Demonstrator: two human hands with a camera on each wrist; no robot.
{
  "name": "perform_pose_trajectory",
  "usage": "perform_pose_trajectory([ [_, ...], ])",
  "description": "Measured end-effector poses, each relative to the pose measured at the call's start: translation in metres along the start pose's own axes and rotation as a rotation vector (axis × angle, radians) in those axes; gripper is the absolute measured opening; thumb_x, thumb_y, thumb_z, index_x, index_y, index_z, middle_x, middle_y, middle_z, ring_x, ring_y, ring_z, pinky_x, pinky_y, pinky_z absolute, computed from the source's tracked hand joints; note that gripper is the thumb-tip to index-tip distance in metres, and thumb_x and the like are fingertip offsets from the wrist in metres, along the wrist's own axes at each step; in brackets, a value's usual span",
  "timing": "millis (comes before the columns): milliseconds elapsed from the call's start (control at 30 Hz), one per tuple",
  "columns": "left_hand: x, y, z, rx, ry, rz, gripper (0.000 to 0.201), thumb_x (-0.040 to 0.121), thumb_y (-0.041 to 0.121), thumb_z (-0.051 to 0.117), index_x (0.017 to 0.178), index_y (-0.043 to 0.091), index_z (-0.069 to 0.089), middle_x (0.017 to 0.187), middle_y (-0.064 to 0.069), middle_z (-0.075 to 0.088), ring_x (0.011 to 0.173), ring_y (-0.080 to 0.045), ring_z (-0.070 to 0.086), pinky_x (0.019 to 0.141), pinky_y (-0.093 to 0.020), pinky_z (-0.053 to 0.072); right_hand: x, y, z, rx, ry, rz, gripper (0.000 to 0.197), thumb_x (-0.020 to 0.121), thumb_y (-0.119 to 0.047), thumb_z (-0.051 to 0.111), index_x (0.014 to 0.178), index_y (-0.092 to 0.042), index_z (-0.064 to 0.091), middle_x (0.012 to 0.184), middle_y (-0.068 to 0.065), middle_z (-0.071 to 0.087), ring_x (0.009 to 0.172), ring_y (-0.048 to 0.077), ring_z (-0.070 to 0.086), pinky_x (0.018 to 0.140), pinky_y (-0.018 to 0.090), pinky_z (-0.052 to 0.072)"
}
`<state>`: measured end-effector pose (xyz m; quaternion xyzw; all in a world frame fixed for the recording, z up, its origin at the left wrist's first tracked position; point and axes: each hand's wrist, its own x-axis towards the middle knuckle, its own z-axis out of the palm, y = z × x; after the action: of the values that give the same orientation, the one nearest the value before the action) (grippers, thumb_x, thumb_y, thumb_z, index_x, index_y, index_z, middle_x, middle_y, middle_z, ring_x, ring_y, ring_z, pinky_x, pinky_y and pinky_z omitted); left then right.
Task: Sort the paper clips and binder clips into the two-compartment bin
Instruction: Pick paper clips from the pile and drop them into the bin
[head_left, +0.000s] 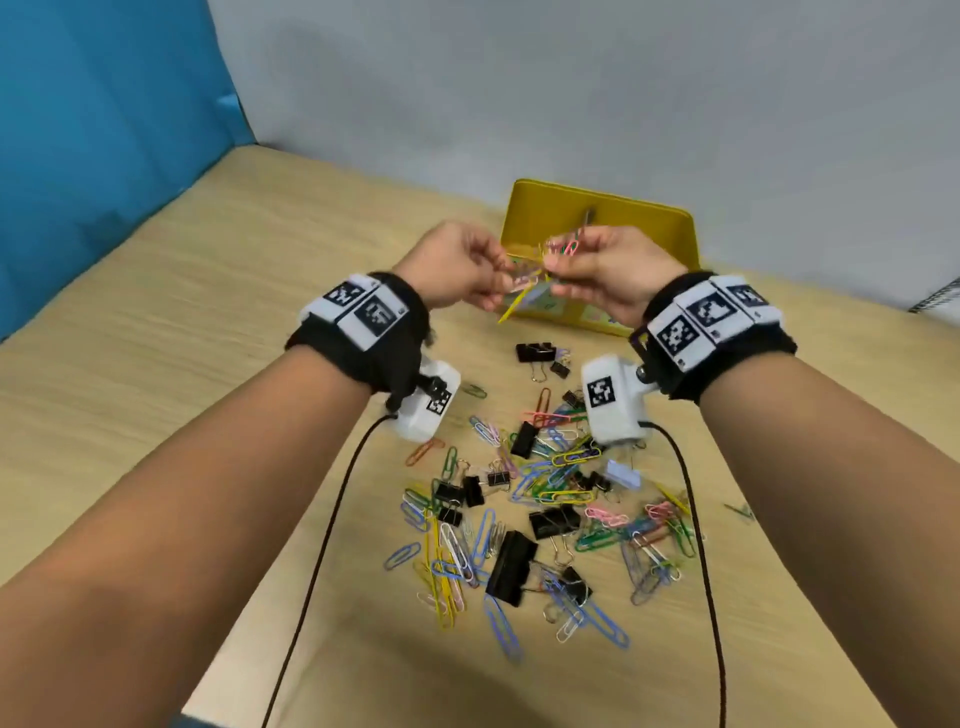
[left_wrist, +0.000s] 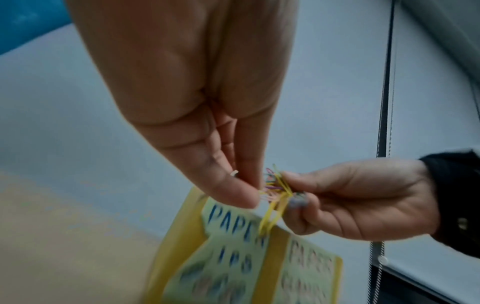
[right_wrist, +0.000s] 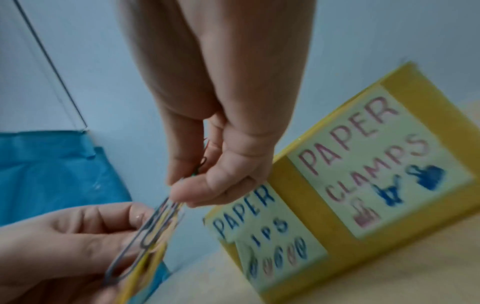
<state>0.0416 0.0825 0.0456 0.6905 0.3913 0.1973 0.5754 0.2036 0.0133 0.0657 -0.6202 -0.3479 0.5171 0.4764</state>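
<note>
We see our left hand (left_wrist: 197, 115) reaching down from the top, thumb and fingertips pinching one side of a tangled bunch of paper clips (left_wrist: 275, 185). Our right hand (left_wrist: 363, 201) comes in from the right of the bunch and pinches its other side. A yellow clip (left_wrist: 269, 216) hangs below the bunch. Directly beneath the bunch sits the yellow bin (left_wrist: 179, 242), its front labels (left_wrist: 228, 242) blurred, with "PAPE" readable on the nearer one.

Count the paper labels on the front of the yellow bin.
2: the paper clips label on the left half of the bin, the paper clamps label on the right half. Other sides are hidden.
</note>
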Motion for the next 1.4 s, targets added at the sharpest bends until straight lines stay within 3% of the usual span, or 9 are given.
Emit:
perform_pose_trajectory([
  [133, 0.035, 0.029, 0.009, 0.14, 0.25, 0.043, 0.024, 0.078, -0.006, 0.065, 0.065, 0.012, 0.056, 0.058, -0.005, 0.062, 0.044, -0.009, 0.063, 0.06, -0.03, 0.059, 0.031, -0.026, 0.004, 0.047, 0.167, -0.091, 0.025, 0.085, 0.009, 0.058, 0.07, -0.01, 0.054, 0.059, 0.001, 0.06, 0.043, 0.004, 0.062, 0.045, 0.014, 0.053],
  [267, 0.045, 0.034, 0.018, 0.459, 0.321, 0.028, 0.02, 0.074, 0.012, 0.072, 0.093, 0.009, 0.071, 0.101, -0.013, 0.071, 0.098, -0.027, 0.066, 0.091, -0.036, 0.053, 0.056, -0.027, 0.009, -0.251, 0.277, -0.078, 0.026, 0.082, 0.006, 0.063, 0.066, -0.013, 0.054, 0.07, 0.005, 0.057, 0.068, 0.02, 0.062, 0.067, 0.032, 0.06],
  [467, 0.016, 0.001, 0.003, 0.574, 0.382, 0.033, 0.022, 0.083, 0.017, 0.065, 0.105, 0.013, 0.064, 0.104, -0.004, 0.061, 0.099, -0.02, 0.057, 0.085, -0.027, 0.045, 0.032, -0.023, 0.011, -0.811, 0.36, -0.231, 0.035, 0.088, -0.009, 0.056, 0.123, -0.011, 0.06, 0.12, 0.006, 0.064, 0.106, 0.016, 0.06, 0.095, 0.024, 0.046],
  [600, 0.003, -0.041, 0.012, 0.726, 0.012, -0.039, 0.034, 0.086, 0.002, 0.049, 0.118, 0.008, 0.058, 0.125, -0.012, 0.058, 0.116, -0.026, 0.054, 0.098, -0.032, 0.044, -0.002, -0.006, 0.027, -0.949, 0.181, -0.271, 0.024, 0.09, -0.006, 0.049, 0.103, -0.013, 0.068, 0.094, 0.0, 0.063, 0.086, 0.013, 0.058, 0.082, 0.023, 0.049],
  [700, 0.004, -0.06, 0.028, 0.962, -0.356, -0.043, 0.065, 0.09, 0.017, 0.048, 0.148, 0.015, 0.017, 0.158, -0.01, 0.011, 0.144, -0.029, 0.016, 0.117, -0.047, 0.022, -0.011, 0.017, 0.032, -1.186, -0.046, -0.065, 0.029, 0.091, -0.006, 0.047, 0.112, -0.013, 0.066, 0.11, 0.008, 0.064, 0.104, 0.022, 0.059, 0.091, 0.027, 0.045],
  [833, -0.001, -0.058, 0.03, 1.129, -0.365, -0.077, 0.061, 0.096, 0.028, 0.034, 0.149, 0.019, 0.006, 0.16, 0.0, -0.002, 0.147, -0.021, -0.001, 0.116, -0.053, 0.011, -0.009, 0.044, 0.027, -1.439, -0.083, 0.112, 0.041, 0.092, -0.002, 0.041, 0.131, -0.007, 0.052, 0.133, 0.015, 0.055, 0.122, 0.03, 0.052, 0.097, 0.035, 0.045],
  [1033, -0.031, -0.049, 0.02, 1.16, -0.434, -0.059, 0.04, 0.094, 0.022, 0.036, 0.131, 0.016, 0.049, 0.14, -0.011, 0.042, 0.123, -0.032, 0.047, 0.104, -0.047, 0.04, -0.009, 0.051, 0.007, -1.353, -0.046, 0.153, 0.043, 0.091, 0.003, 0.043, 0.131, -0.009, 0.055, 0.132, 0.013, 0.056, 0.121, 0.028, 0.054, 0.099, 0.034, 0.045],
  [1267, -0.069, -0.053, 0.032, 0.993, -0.406, -0.064, 0.038, 0.089, 0.003, 0.043, 0.118, 0.017, 0.063, 0.123, -0.006, 0.061, 0.112, -0.022, 0.056, 0.092, -0.027, 0.042, -0.02, 0.053, -0.011, -1.328, -0.062, 0.184, 0.037, 0.093, 0.002, 0.044, 0.119, -0.012, 0.067, 0.131, 0.008, 0.061, 0.121, 0.026, 0.054, 0.102, 0.032, 0.043],
  [1400, -0.057, -0.052, 0.049, 0.941, -0.312, 0.025, 0.06, 0.083, -0.006, 0.044, 0.137, 0.022, 0.041, 0.134, -0.009, 0.048, 0.119, -0.026, 0.049, 0.099, -0.036, 0.045, -0.034, 0.055, -0.006, -1.291, -0.152, 0.155, 0.046, 0.092, 0.006, 0.037, 0.117, -0.015, 0.068, 0.129, 0.004, 0.062, 0.119, 0.022, 0.056, 0.097, 0.027, 0.042],
])
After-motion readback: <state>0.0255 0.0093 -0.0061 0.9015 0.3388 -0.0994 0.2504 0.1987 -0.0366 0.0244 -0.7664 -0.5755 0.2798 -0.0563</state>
